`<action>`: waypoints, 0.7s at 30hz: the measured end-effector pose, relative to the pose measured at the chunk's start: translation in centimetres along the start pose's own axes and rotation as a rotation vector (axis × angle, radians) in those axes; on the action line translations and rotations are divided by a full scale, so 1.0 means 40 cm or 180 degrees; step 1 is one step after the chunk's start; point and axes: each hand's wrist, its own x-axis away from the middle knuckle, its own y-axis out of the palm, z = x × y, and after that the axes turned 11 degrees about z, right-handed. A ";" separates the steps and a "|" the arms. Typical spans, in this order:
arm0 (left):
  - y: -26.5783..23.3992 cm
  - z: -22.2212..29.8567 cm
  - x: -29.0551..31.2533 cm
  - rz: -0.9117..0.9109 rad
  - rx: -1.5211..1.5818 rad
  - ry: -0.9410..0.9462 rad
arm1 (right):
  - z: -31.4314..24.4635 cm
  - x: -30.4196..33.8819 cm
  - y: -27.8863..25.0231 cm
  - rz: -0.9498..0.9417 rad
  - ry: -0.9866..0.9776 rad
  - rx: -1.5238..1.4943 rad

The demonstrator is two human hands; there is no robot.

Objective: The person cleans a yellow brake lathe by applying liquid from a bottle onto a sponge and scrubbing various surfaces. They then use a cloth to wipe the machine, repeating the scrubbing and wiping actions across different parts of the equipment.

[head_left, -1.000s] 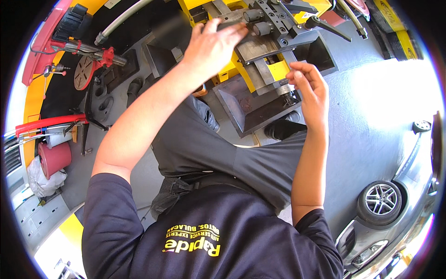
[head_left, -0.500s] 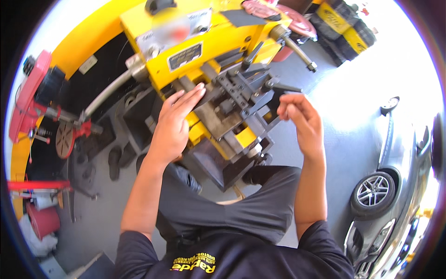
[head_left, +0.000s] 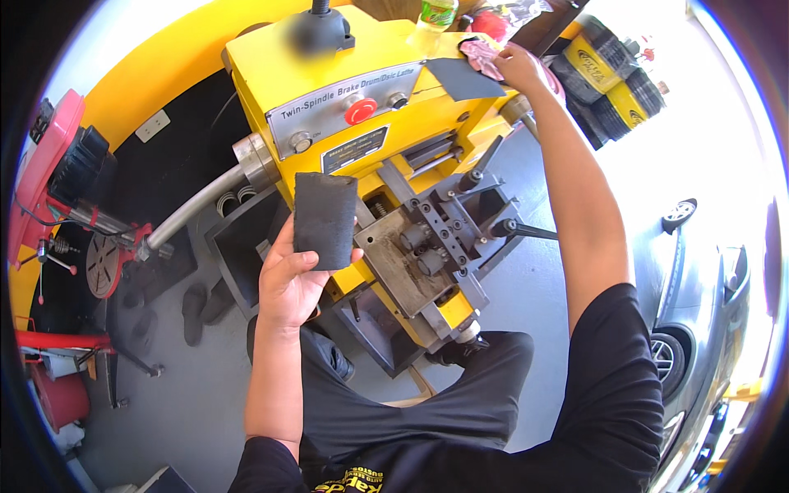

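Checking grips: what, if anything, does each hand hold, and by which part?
Left hand: dark rectangular piece, by its lower end. Right hand: at the pink cloth; I cannot tell whether gripped.

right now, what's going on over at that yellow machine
At the yellow machine, a person's left hand holds up a dark, roughly rectangular piece in front of it. The right hand is stretched out to a pink cloth on top of the machine; whether it grips the cloth is hard to tell. A dark sheet lies beside the cloth.
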 end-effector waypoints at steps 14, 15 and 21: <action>-0.005 -0.017 -0.038 0.0094 -0.0388 -0.0072 | -0.069 -0.053 0.045 0.0192 -0.0061 0.0079; -0.010 -0.010 -0.032 0.0131 -0.0434 -0.0023 | -0.109 -0.047 0.038 0.0332 0.0040 -0.0015; 0.003 -0.017 -0.032 0.0061 -0.0457 -0.0030 | -0.075 -0.047 -0.038 0.1038 0.0209 -0.0256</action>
